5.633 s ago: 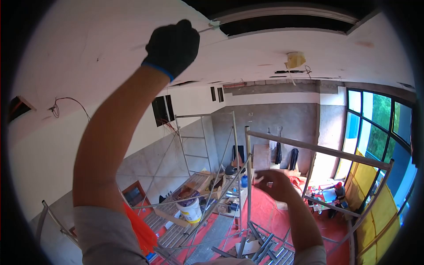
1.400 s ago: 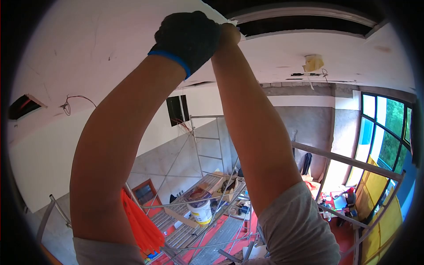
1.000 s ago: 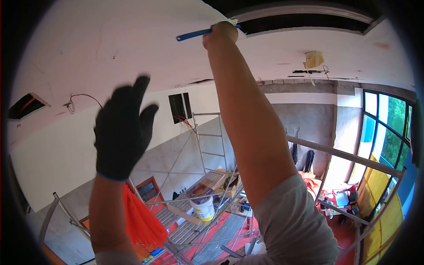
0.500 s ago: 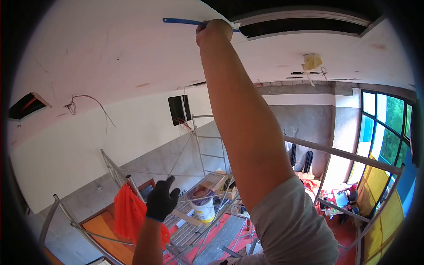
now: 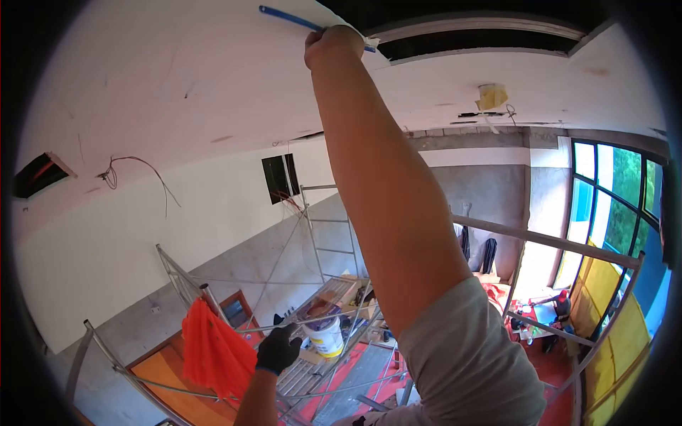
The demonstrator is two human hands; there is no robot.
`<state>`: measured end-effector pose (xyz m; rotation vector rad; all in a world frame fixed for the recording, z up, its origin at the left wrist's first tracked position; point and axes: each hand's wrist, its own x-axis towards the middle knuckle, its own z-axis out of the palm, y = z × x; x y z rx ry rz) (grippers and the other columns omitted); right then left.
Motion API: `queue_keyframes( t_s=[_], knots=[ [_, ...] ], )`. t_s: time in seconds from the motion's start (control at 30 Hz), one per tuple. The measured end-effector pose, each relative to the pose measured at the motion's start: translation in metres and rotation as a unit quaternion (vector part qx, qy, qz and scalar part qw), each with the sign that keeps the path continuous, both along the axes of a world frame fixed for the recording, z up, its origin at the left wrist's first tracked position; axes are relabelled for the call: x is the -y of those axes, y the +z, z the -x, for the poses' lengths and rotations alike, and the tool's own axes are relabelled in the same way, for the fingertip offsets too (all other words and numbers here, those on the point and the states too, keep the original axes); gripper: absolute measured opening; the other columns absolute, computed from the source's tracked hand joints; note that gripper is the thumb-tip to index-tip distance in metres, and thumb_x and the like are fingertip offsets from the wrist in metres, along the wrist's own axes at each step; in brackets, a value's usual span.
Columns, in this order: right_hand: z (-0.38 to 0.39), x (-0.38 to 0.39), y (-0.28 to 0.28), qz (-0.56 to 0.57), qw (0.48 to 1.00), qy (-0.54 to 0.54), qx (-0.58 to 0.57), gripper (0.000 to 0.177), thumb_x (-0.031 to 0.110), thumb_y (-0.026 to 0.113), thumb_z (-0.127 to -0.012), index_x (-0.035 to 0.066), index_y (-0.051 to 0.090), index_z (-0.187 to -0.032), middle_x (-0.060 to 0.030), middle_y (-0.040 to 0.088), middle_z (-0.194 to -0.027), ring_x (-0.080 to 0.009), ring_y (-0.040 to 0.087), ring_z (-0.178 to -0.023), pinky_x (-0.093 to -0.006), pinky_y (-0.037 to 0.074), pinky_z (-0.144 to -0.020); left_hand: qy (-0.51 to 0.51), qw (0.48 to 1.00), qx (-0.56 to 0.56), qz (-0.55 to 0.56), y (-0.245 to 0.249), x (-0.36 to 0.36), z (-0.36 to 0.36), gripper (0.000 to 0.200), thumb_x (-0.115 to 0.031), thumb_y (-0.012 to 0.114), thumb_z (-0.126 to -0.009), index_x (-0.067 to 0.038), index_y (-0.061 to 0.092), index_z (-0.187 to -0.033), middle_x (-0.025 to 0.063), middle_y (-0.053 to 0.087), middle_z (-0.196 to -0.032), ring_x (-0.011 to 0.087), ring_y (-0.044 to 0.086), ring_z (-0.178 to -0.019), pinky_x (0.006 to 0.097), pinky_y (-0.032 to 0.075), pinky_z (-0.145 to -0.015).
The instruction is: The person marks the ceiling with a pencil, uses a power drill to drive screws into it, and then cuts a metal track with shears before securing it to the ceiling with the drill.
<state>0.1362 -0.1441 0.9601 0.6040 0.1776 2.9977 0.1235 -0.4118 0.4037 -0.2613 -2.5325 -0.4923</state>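
My right hand (image 5: 334,46) is raised overhead at the ceiling, its fingers wrapped round a blue hacksaw blade (image 5: 290,18). One end of the blade sticks out to the left, showing a small hole; a short piece shows on the other side by the broken white edge of the ceiling opening (image 5: 469,53). Most of the fingers are hidden behind the hand. Lower down, my left hand (image 5: 278,349), in a dark glove, is held in the air with fingers partly spread and nothing visible in it. An orange-red cloth (image 5: 213,348) hangs beside it.
Metal scaffold rails (image 5: 547,240) surround me. Below, a white bucket (image 5: 325,336) stands on a slatted platform (image 5: 302,380). Wires (image 5: 138,162) dangle from the ceiling at left. A person (image 5: 561,305) is down by the windows at right.
The left end of the hacksaw blade has tilted up, and my right hand has shifted slightly left. My left hand has moved down and right, its fingers less spread.
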Motion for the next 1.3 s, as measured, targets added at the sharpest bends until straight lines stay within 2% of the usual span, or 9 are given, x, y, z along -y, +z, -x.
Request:
queue_keyframes(
  t_s=[0.47, 0.77, 0.8, 0.9, 0.93, 0.97, 1.0, 1.07, 1.3],
  knots=[
    [0.031, -0.001, -0.005, -0.065, 0.994, -0.081, -0.014, 0.032, 0.02, 0.052, -0.1, 0.017, 0.056, -0.132, -0.0061, 0.063, -0.122, -0.0233, 0.064, -0.098, -0.0375, 0.058, -0.077, -0.034, 0.991, 0.13, -0.011, -0.048, 0.0, -0.008, 0.052, -0.036, 0.067, -0.087, -0.009, 0.063, -0.13, 0.0225, 0.067, -0.118, 0.0372, 0.065, -0.109, 0.0453, 0.051, -0.095],
    [0.169, -0.005, -0.072, -0.204, 0.957, -0.206, -0.001, 0.03, 0.03, 0.059, -0.094, 0.019, 0.062, -0.123, -0.0002, 0.062, -0.109, -0.0162, 0.062, -0.095, -0.0298, 0.055, -0.072, -0.095, 0.969, 0.226, 0.013, -0.142, -0.001, -0.002, 0.057, -0.049, 0.062, -0.09, -0.01, 0.062, -0.132, 0.018, 0.065, -0.128, 0.0337, 0.063, -0.117, 0.0433, 0.049, -0.101],
    [0.197, -0.013, -0.074, -0.244, 0.932, -0.27, -0.015, 0.03, 0.031, 0.06, -0.094, 0.019, 0.062, -0.121, 0.0004, 0.062, -0.108, -0.0154, 0.062, -0.095, -0.0291, 0.055, -0.072, -0.104, 0.965, 0.24, 0.026, -0.165, 0.004, -0.001, 0.057, -0.049, 0.062, -0.09, -0.01, 0.062, -0.133, 0.0178, 0.065, -0.128, 0.0339, 0.063, -0.117, 0.042, 0.049, -0.101],
    [0.377, -0.056, -0.062, -0.381, 0.398, -0.831, -0.078, 0.025, 0.024, 0.051, -0.098, 0.01, 0.061, -0.116, -0.0031, 0.06, -0.093, -0.0153, 0.058, -0.079, -0.0297, 0.051, -0.065, -0.114, 0.933, 0.342, -0.007, -0.202, 0.01, -0.016, 0.057, -0.047, 0.064, -0.088, -0.013, 0.061, -0.134, 0.0211, 0.065, -0.127, 0.0365, 0.062, -0.119, 0.0454, 0.047, -0.104],
    [0.313, -0.061, -0.068, -0.432, 0.526, -0.729, -0.072, 0.024, 0.023, 0.049, -0.099, 0.008, 0.061, -0.115, -0.0043, 0.06, -0.09, -0.0159, 0.058, -0.075, -0.0302, 0.05, -0.064, -0.103, 0.913, 0.394, -0.005, -0.219, 0.017, -0.021, 0.058, -0.047, 0.064, -0.088, -0.013, 0.061, -0.134, 0.0212, 0.065, -0.127, 0.0362, 0.062, -0.119, 0.0448, 0.047, -0.104],
    [0.236, -0.059, -0.079, -0.379, 0.782, -0.491, -0.063, 0.024, 0.021, 0.047, -0.1, 0.006, 0.06, -0.114, -0.0055, 0.059, -0.086, -0.0164, 0.057, -0.071, -0.0308, 0.05, -0.062, -0.134, 0.935, 0.326, 0.047, -0.29, 0.034, -0.013, 0.059, -0.049, 0.064, -0.088, -0.009, 0.062, -0.131, 0.0213, 0.066, -0.124, 0.0357, 0.063, -0.118, 0.0448, 0.047, -0.104],
    [0.176, -0.06, -0.091, -0.31, 0.884, -0.348, -0.04, 0.024, 0.019, 0.045, -0.101, 0.004, 0.06, -0.113, -0.0068, 0.059, -0.083, -0.017, 0.056, -0.067, -0.0313, 0.049, -0.06, -0.12, 0.945, 0.306, 0.008, -0.319, 0.045, -0.025, 0.056, -0.05, 0.064, -0.089, -0.011, 0.065, -0.129, 0.0201, 0.067, -0.125, 0.0274, 0.064, -0.116, 0.0396, 0.048, -0.103],
    [0.139, -0.062, -0.099, -0.295, 0.905, -0.307, -0.025, 0.026, 0.016, 0.041, -0.104, -0.001, 0.059, -0.111, -0.0092, 0.058, -0.076, -0.0181, 0.055, -0.06, -0.0324, 0.048, -0.057, -0.185, 0.952, 0.239, -0.042, -0.38, 0.069, -0.042, 0.046, -0.044, 0.059, -0.092, -0.011, 0.069, -0.122, 0.0142, 0.074, -0.106, 0.0328, 0.069, -0.092, 0.045, 0.054, -0.086],
    [0.164, -0.09, -0.093, -0.308, 0.794, -0.519, 0.069, 0.023, 0.023, 0.053, -0.098, 0.001, 0.057, -0.098, -0.0086, 0.058, -0.074, -0.0174, 0.053, -0.054, -0.0318, 0.042, -0.048, -0.079, 0.91, 0.401, -0.072, -0.349, 0.069, -0.011, 0.047, -0.044, 0.06, -0.092, -0.01, 0.068, -0.123, 0.0152, 0.073, -0.108, 0.0333, 0.069, -0.095, 0.0451, 0.054, -0.088]
  ],
)
